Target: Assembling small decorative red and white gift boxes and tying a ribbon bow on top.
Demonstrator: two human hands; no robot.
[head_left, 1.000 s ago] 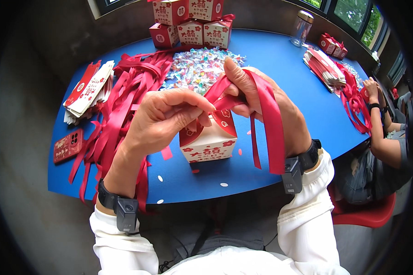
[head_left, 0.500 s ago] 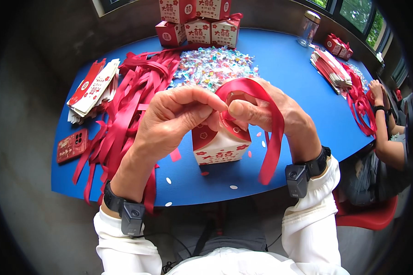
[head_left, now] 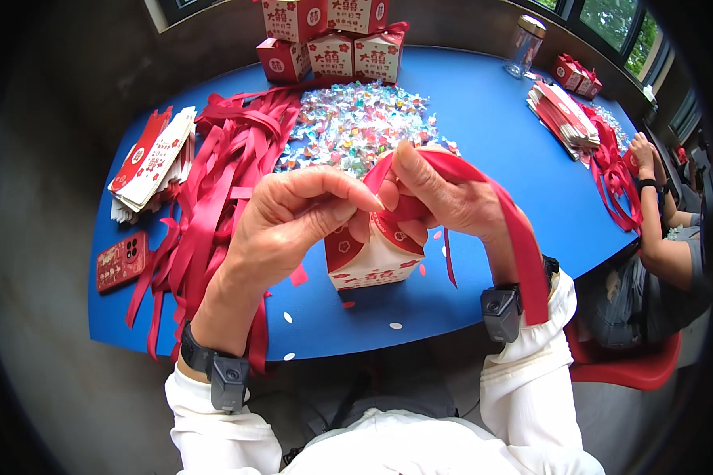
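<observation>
Both hands pinch one red ribbon point(head_left: 483, 190) above a small red-and-white gift box point(head_left: 372, 257), left hand point(head_left: 293, 218) and right hand point(head_left: 444, 198) meeting over its top, as if to hold the loop taut. The box stands near the blue tabletop's point(head_left: 483, 111) near edge. Loose ribbons point(head_left: 230, 158) lie left, wrapped candies point(head_left: 356, 123) beyond, finished boxes point(head_left: 333, 39) far back.

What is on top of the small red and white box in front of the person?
A red ribbon crosses the box, pinched by the left hand and right hand. The fingers cover the box's top.
</observation>
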